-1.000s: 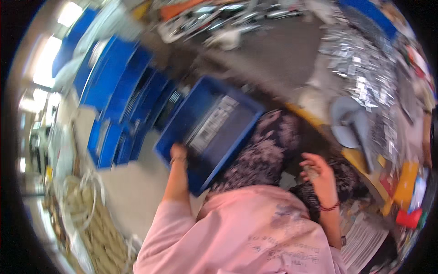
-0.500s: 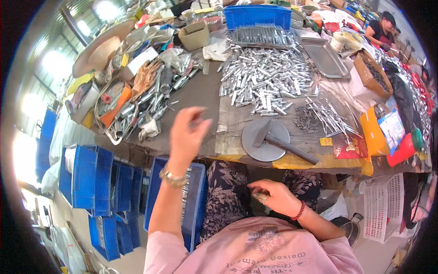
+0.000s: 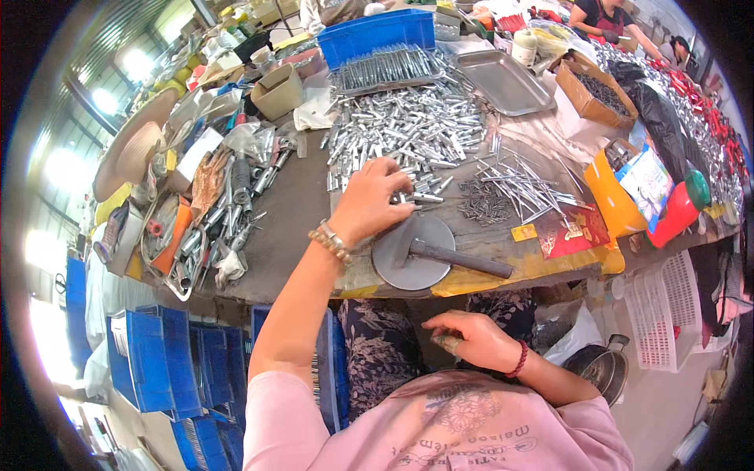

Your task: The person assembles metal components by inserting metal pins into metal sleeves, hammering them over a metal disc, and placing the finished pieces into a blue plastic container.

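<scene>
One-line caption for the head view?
Left hand reaches into metal tubes on workbench; right hand rests in lap.

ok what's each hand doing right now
Left hand: palm down, fingers curled on the small metal tubes; whether it grips any cannot be told.
Right hand: at the lap, loosely curled; contents cannot be told.

top: pink short-sleeved shirt, faint floral print and lettering on front | legs: dark floral-patterned fabric | left hand (image 3: 369,200): beaded bracelet, pale beads, at wrist | right hand (image 3: 471,339): red bead bracelet at wrist | forearms bare
</scene>
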Motion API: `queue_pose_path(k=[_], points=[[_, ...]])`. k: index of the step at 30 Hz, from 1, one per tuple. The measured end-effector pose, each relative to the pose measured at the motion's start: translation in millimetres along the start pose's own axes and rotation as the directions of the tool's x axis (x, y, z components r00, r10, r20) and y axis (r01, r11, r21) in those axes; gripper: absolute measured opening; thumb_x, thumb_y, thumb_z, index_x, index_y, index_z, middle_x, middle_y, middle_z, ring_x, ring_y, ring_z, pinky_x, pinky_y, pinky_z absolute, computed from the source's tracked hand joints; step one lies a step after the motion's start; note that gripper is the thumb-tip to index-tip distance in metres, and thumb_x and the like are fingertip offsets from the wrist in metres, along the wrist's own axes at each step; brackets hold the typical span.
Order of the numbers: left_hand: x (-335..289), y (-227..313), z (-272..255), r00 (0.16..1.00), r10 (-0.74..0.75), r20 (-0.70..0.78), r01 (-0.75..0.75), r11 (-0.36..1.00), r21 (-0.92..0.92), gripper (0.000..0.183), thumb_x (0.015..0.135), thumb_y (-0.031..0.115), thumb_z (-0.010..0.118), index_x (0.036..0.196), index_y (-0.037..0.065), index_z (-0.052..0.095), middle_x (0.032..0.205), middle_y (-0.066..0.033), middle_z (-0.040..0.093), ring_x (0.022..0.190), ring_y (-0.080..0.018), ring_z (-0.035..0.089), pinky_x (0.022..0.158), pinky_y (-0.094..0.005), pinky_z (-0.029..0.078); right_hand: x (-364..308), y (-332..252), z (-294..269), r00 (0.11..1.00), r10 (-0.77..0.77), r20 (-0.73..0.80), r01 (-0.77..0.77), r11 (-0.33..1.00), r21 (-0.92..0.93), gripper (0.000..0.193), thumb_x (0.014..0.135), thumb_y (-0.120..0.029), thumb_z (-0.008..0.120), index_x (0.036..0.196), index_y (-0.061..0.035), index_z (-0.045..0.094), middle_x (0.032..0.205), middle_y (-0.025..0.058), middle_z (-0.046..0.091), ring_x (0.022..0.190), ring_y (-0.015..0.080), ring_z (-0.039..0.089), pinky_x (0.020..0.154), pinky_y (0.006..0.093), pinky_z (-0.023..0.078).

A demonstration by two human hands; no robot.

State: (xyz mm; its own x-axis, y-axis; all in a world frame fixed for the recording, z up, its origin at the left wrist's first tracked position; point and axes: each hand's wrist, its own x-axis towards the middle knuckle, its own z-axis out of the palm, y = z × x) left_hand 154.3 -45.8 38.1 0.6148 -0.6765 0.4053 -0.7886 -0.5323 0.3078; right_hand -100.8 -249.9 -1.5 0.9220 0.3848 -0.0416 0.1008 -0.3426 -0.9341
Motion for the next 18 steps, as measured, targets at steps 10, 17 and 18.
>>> queue_pose_path(k=[10,17,18], points=[[-69.5,-1.1,-39.5,0.982,-0.181,0.049,0.179,0.982,0.054,0.021,0.085,0.020,0.074,0.102,0.009,0.072,0.117,-0.0105,0.064,0.117,-0.0325,0.060,0.102,-0.0445,0.047,-9.8,-31.2,-54.8,0.837,-0.256,-0.483,0.161,0.960,-0.231,0.030,0.086,0.004,0.074,0.114,-0.0059,0.078,0.094,0.0143,0.076,0.081,0.0282,0.072,0.074,0.0366,0.058],[-13.2,30.7,-30.9,0.979,-0.199,-0.040,0.190,0.967,-0.172,0.035,0.086,0.016,0.077,0.119,0.007,0.070,0.117,-0.0120,0.066,0.114,-0.0325,0.063,0.104,-0.0408,0.049,21.0,11.5,-89.6,0.503,-0.466,-0.728,0.019,0.848,-0.529,0.052,0.084,0.001,0.067,0.136,-0.0018,0.067,0.129,0.0196,0.067,0.115,0.0366,0.064,0.102,0.0436,0.052],[1.6,35.7,-19.8,0.983,-0.179,0.027,0.180,0.952,-0.246,0.037,0.086,0.018,0.077,0.121,0.007,0.070,0.119,-0.0125,0.066,0.115,-0.0327,0.063,0.104,-0.0408,0.049,23.5,12.3,-89.6,0.498,-0.498,-0.710,-0.013,0.815,-0.580,0.056,0.085,-0.001,0.066,0.141,-0.0008,0.064,0.134,0.0204,0.064,0.121,0.0375,0.061,0.107,0.0447,0.049]])
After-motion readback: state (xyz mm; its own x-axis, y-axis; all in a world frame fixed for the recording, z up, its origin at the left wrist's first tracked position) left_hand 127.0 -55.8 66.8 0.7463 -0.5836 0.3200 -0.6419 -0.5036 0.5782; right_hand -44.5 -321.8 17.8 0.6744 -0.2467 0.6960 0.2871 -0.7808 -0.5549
